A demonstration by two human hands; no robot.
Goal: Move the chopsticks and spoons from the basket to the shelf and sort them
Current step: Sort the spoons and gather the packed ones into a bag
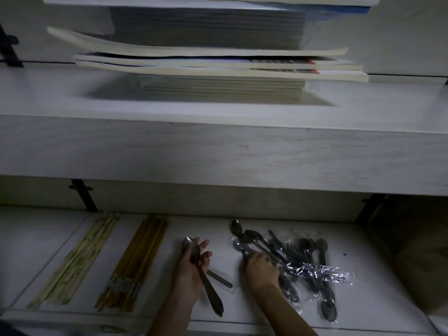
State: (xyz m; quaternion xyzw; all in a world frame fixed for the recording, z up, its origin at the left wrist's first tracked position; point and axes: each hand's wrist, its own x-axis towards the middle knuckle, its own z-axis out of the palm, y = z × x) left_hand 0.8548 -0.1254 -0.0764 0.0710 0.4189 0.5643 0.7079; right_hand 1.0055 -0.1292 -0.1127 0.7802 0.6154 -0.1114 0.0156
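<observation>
On the lower shelf [218, 226] lie two sorted rows of chopsticks: pale wrapped ones [77, 260] at the left and orange-brown ones [135, 263] beside them. My left hand [191, 270] grips metal spoons [201, 270], their handles pointing toward me. Right of it sits a jumbled pile of metal spoons and dark plastic spoons in clear wrappers [298, 263]. My right hand [260, 267] rests on the pile's left side, fingers curled over spoon handles; what it holds is hidden. No basket is in view.
An upper shelf board [218, 146] overhangs the work area and carries a tall stack of books [213, 59]. Black brackets [83, 195] stand at the back wall. A brown box [417, 251] sits at the right end of the lower shelf.
</observation>
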